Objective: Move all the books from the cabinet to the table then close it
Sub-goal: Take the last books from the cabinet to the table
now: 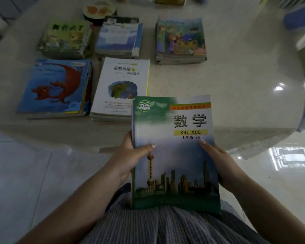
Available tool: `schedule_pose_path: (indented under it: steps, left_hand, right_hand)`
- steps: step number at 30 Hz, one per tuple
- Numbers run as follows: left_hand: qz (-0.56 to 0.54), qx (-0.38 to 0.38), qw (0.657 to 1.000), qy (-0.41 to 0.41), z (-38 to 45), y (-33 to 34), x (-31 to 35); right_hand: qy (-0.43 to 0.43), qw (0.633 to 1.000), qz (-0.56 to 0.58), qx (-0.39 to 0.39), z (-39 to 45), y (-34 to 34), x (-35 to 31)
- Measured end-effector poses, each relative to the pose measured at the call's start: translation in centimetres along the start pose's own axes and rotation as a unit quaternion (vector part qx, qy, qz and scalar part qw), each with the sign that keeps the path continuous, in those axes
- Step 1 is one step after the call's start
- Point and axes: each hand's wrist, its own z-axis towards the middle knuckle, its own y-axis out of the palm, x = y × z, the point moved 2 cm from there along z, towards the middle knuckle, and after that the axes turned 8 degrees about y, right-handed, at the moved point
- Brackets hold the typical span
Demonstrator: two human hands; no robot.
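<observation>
I hold a green and blue maths textbook (174, 152), with a city skyline on its cover, face up in front of my body at the near edge of the round table (236, 81). My left hand (130, 155) grips its left edge with the thumb on the cover. My right hand (222, 161) grips its right edge. Several stacks of books lie on the table: a white-covered stack (120, 88), a blue stack with a red animal (55, 87), a green stack (65, 37), a pale blue stack (119, 37) and a colourful cartoon stack (180, 37). The cabinet is not in view.
A round patterned object (99, 11) sits at the table's far side behind the stacks. Shiny white floor tiles (25, 173) lie below the table edge. A blue object (299, 16) stands at the far right.
</observation>
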Motion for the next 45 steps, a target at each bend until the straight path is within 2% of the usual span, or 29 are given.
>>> schedule_pose_path:
  steps: [6, 10, 15, 22, 29, 32, 35, 38, 41, 42, 45]
  left_hand:
    - [0.033, -0.043, 0.999, -0.001, 5.1, 1.9, 2.4]
    - [0.055, -0.036, 0.998, 0.007, 9.0, 3.6, 4.5]
    - [0.058, 0.003, 0.998, -0.016, 14.2, 5.7, 6.7]
    - [0.075, 0.077, 0.991, -0.081, 18.9, 8.0, 6.9]
    - [0.111, 0.084, 0.983, -0.118, 21.4, 8.8, 6.7]
    - [0.126, 0.086, 0.98, -0.131, 21.9, 8.8, 6.7]
    - [0.151, 0.092, 0.976, -0.127, 22.5, 8.3, 7.0]
    - [0.163, 0.09, 0.975, -0.121, 22.7, 8.3, 7.1]
    - [0.182, 0.097, 0.973, -0.1, 22.5, 8.6, 7.0]
    - [0.187, 0.103, 0.972, -0.093, 22.4, 8.7, 7.0]
    - [0.196, 0.127, 0.97, -0.074, 22.0, 9.1, 6.9]
  right_hand:
    - [0.0, 0.999, 0.037, 0.018, 3.0, -1.7, -3.2]
    - [0.01, 0.998, 0.048, 0.025, 6.2, -3.1, -6.8]
    - [0.003, 1.0, 0.002, 0.001, 10.6, -4.5, -12.1]
    - [0.01, 0.993, -0.113, 0.006, 16.0, -6.6, -15.2]
    - [-0.023, 0.967, -0.251, -0.027, 18.9, -8.0, -16.3]
    - [-0.037, 0.929, -0.367, -0.019, 19.8, -8.6, -16.9]
    - [-0.045, 0.846, -0.531, 0.016, 20.7, -9.3, -17.5]
    - [-0.035, 0.792, -0.607, 0.051, 20.7, -9.2, -18.2]
    - [-0.058, 0.717, -0.689, 0.087, 20.1, -8.9, -18.7]
    - [-0.064, 0.703, -0.702, 0.093, 20.0, -8.9, -18.7]
    - [-0.069, 0.695, -0.71, 0.092, 20.0, -9.0, -18.8]
